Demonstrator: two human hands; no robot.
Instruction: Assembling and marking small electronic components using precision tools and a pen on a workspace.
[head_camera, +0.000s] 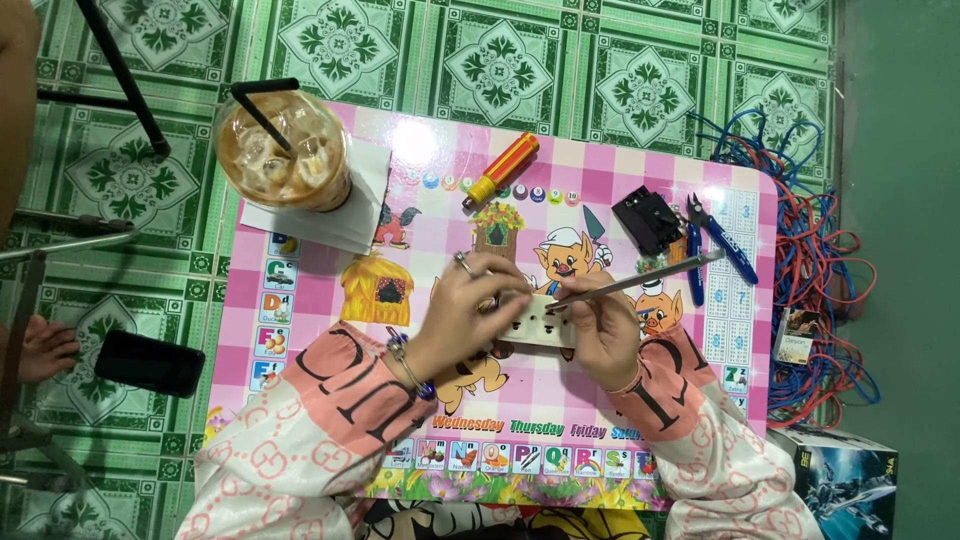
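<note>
We see the left hand (470, 310) clasped around a cream socket plate (540, 322) while the right hand (600, 325) pinches a thin metal tool (640, 280) against it.

Dark rectangular phone (150, 362), screen black, lying on the green tiled floor to my left, beside the surface. Small card label (796, 335), pale with a dark picture, resting on the tangle of red and blue wires at my right. Cardboard box (846, 485), dark blue and black printed picture, on the floor at lower right.
</note>
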